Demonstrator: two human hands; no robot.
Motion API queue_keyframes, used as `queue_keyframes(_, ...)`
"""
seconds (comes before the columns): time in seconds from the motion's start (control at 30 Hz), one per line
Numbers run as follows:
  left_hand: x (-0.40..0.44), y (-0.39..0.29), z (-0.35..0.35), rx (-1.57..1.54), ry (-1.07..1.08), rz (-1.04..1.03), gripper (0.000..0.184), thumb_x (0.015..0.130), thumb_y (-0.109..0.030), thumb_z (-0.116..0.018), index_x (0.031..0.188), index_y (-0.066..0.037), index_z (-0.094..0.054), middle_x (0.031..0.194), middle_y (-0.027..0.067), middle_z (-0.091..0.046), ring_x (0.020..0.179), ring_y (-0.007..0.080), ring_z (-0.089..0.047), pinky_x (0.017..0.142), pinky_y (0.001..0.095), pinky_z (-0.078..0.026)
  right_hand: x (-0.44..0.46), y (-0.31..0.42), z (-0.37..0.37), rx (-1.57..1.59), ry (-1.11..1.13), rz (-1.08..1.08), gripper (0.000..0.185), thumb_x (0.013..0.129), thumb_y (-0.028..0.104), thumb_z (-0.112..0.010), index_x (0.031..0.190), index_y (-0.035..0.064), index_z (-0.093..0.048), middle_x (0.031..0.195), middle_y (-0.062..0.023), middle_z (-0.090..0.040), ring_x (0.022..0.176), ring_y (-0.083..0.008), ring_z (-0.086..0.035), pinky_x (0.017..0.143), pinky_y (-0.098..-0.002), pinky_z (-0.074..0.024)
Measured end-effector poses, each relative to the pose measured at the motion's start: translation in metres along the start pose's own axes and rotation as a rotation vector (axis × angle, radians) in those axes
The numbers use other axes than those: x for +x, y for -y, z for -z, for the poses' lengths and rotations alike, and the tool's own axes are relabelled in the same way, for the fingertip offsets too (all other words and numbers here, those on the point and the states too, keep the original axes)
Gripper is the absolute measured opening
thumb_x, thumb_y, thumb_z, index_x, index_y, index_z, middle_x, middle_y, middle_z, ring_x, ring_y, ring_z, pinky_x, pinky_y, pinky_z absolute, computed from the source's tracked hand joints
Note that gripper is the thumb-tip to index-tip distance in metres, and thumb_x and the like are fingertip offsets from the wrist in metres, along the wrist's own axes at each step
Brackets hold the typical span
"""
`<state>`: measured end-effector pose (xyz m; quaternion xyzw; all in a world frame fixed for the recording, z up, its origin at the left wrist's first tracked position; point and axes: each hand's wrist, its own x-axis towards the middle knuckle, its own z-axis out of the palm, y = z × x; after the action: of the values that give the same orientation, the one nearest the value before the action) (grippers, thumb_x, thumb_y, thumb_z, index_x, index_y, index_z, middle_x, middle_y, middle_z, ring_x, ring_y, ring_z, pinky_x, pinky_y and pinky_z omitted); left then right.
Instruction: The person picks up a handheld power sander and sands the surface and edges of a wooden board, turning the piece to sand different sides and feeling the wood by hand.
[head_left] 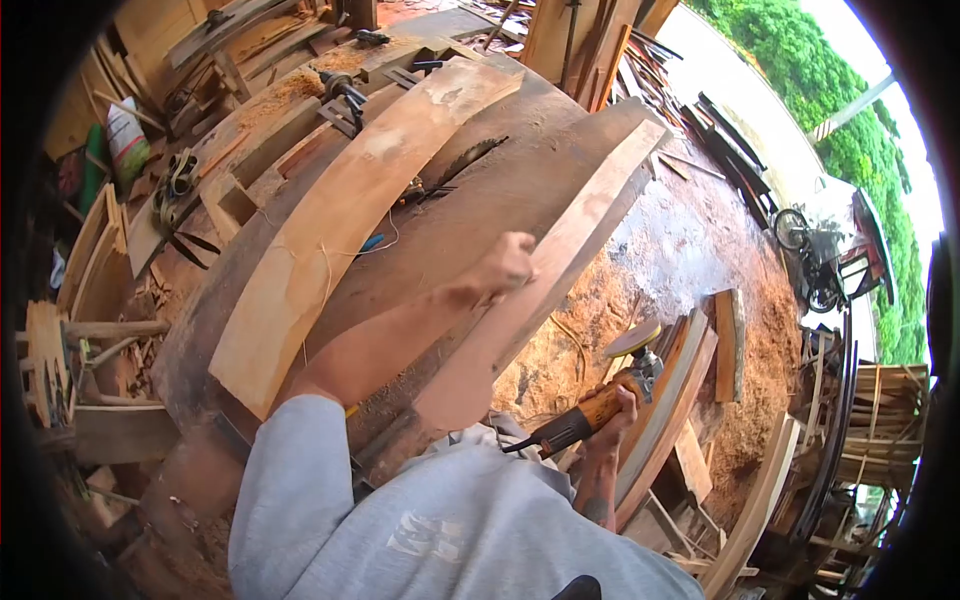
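My right hand (618,415) is wrapped round a yellow and black angle grinder (572,424) with a round sanding disc (633,338) on its head. The grinder is off to the right of the workbench, its disc apart from the wood. My left arm reaches across the bench, and my left hand (510,264) is closed in a fist by the left edge of a long, curved wooden board (560,255). Whatever the fist may hold is hidden. A second, wider curved board (345,200) lies to the left, with a thin string across it.
The workbench (520,160) has a saw blade (470,158) sticking up through a slot. A power tool (343,88) sits among offcuts at back left. Sawdust (545,370) and planks (665,410) cover the ground at right. A motorcycle (825,255) stands outside.
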<state>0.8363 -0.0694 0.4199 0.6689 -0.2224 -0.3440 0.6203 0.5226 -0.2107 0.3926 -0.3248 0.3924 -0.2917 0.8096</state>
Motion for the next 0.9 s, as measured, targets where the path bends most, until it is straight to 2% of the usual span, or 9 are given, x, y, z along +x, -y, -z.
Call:
queue_keyframes(0.03, -0.006, -0.035, -0.001, -0.062, 0.03, 0.124, 0.076, 0.084, 0.001, -0.07, 0.149, 0.014, -0.035, 0.135, 0.0351, -0.056, 0.105, 0.0302, -0.068, 0.083, 0.0359, -0.059, -0.002, -0.001, 0.0, 0.03, 0.02, -0.022, 0.029, 0.083, 0.023, -0.066, 0.105, 0.005, -0.058, 0.081, -0.0128, -0.065, 0.068, -0.0289, -0.066, 0.065, -0.0436, -0.0591)
queue_keyframes(0.1, 0.004, -0.058, -0.011, -0.12, 0.072, 0.246, 0.069, 0.086, 0.006, -0.066, 0.147, 0.015, -0.037, 0.131, 0.0353, -0.058, 0.1, 0.0298, -0.069, 0.078, 0.0352, -0.061, -0.007, -0.003, 0.002, 0.065, 0.032, -0.037, 0.03, 0.083, 0.023, -0.066, 0.106, 0.0054, -0.058, 0.081, -0.0127, -0.065, 0.068, -0.0289, -0.066, 0.066, -0.0438, -0.0591)
queue_keyframes(0.17, 0.02, -0.057, -0.026, -0.516, 0.062, 0.143, 0.058, 0.088, 0.01, -0.06, 0.143, 0.014, -0.043, 0.122, 0.0312, -0.061, 0.087, 0.0282, -0.069, 0.071, 0.0348, -0.06, -0.013, -0.007, 0.008, 0.08, -0.008, -0.027, 0.03, 0.083, 0.024, -0.067, 0.106, 0.0064, -0.059, 0.082, -0.0124, -0.065, 0.069, -0.0291, -0.066, 0.067, -0.0436, -0.0591)
queue_keyframes(0.27, -0.011, -0.12, -0.033, -0.592, -0.002, 0.104, 0.052, 0.088, 0.011, -0.06, 0.138, 0.015, -0.046, 0.113, 0.0281, -0.063, 0.089, 0.0266, -0.069, 0.069, 0.0334, -0.06, -0.02, -0.011, 0.023, 0.067, -0.019, -0.036, 0.032, 0.083, 0.027, -0.068, 0.107, 0.0066, -0.06, 0.084, -0.0119, -0.065, 0.069, -0.0291, -0.067, 0.066, -0.0422, -0.059)
queue_keyframes(0.3, -0.015, -0.129, -0.046, -0.738, -0.187, 0.037, 0.011, 0.08, 0.013, -0.055, 0.085, 0.004, -0.058, 0.076, 0.0117, -0.058, 0.055, 0.0218, -0.061, 0.048, 0.0387, -0.054, -0.022, -0.012, 0.028, 0.075, -0.019, -0.029, 0.032, 0.083, 0.027, -0.068, 0.107, 0.0066, -0.06, 0.084, -0.0119, -0.065, 0.069, -0.0291, -0.067, 0.066, -0.0422, -0.059)
queue_keyframes(0.6, -0.017, -0.166, -0.048, -0.682, -0.073, -0.131, 0.008, 0.082, 0.007, -0.059, 0.076, 0.003, -0.062, 0.073, 0.0116, -0.06, 0.061, 0.0197, -0.06, 0.055, 0.0345, -0.052, -0.039, -0.006, 0.039, 0.037, 0.001, 0.036, 0.034, 0.081, 0.029, -0.071, 0.106, 0.0075, -0.061, 0.084, -0.0104, -0.066, 0.072, -0.0264, -0.069, 0.067, -0.0407, -0.0618)
queue_keyframes(0.67, -0.014, -0.168, -0.052, -0.674, -0.095, -0.164, 0.009, 0.083, 0.005, -0.06, 0.075, 0.003, -0.062, 0.072, 0.0112, -0.059, 0.061, 0.0193, -0.059, 0.055, 0.0355, -0.051, -0.036, -0.008, 0.041, 0.041, -0.043, 0.077, 0.035, 0.083, 0.03, -0.069, 0.107, 0.0069, -0.06, 0.081, -0.0108, -0.065, 0.065, -0.0265, -0.068, 0.061, -0.0424, -0.0618)
queue_keyframes(0.77, -0.014, -0.169, -0.055, -0.669, -0.109, -0.176, 0.009, 0.083, 0.003, -0.061, 0.074, 0.003, -0.062, 0.071, 0.0109, -0.059, 0.061, 0.0189, -0.058, 0.057, 0.0365, -0.049, -0.039, -0.005, 0.037, 0.031, -0.003, 0.078, 0.033, 0.081, 0.028, -0.07, 0.105, 0.0064, -0.06, 0.083, -0.0105, -0.066, 0.072, -0.026, -0.069, 0.066, -0.0392, -0.061)
queue_keyframes(0.9, -0.013, -0.171, -0.053, -0.616, -0.032, -0.2, 0.009, 0.081, 0.003, -0.061, 0.073, 0.003, -0.062, 0.071, 0.0108, -0.058, 0.061, 0.0193, -0.057, 0.057, 0.0336, -0.048, -0.036, -0.003, 0.03, 0.029, 0.038, 0.045, 0.032, 0.082, 0.027, -0.069, 0.104, 0.0056, -0.06, 0.083, -0.0105, -0.065, 0.072, -0.0264, -0.068, 0.066, -0.0389, -0.0598)
